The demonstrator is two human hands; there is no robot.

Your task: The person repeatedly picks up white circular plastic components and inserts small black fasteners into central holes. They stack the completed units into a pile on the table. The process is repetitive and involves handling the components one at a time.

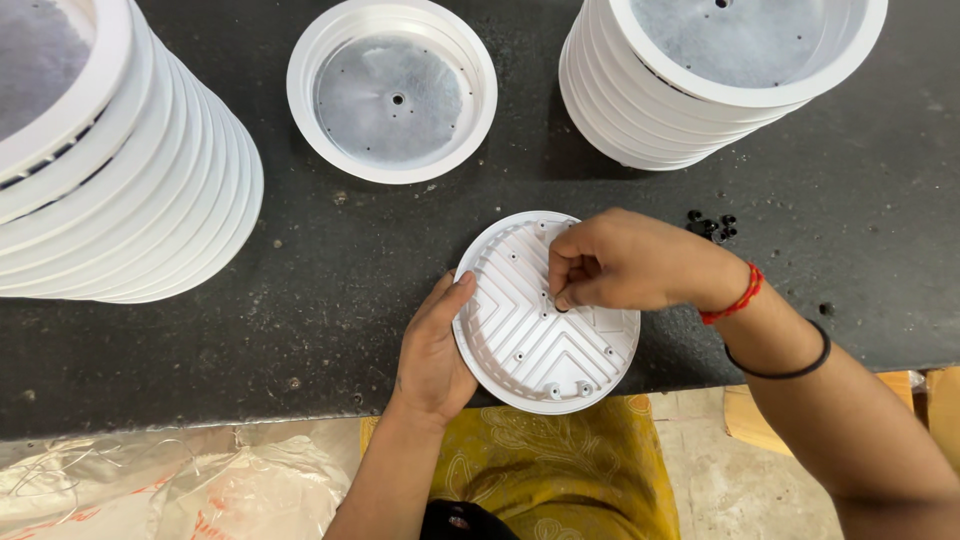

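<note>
A: Where's the ribbed white disc (530,335)?
B: Near counter (300,280) edge, w/ left hand (435,350) flat against its left rim.
A: Right hand (620,265)?
B: Over disc's middle, fingertips (562,297) pinched together on sth tiny, can't tell what. Black screws (712,226) lie just right of it.

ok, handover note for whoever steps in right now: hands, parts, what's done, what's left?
Left hand: open, steadying the left rim of the white ribbed disc at the bench's near edge.
Right hand: fingertips pinched at a hole near the disc's centre; whatever they hold is too small to make out.
Parts: small black pieces piled right of the disc; single white housing behind it; stacks of white housings far left and far right.
Done: disc lies ribbed side up.
Left: the other holes look empty.
</note>
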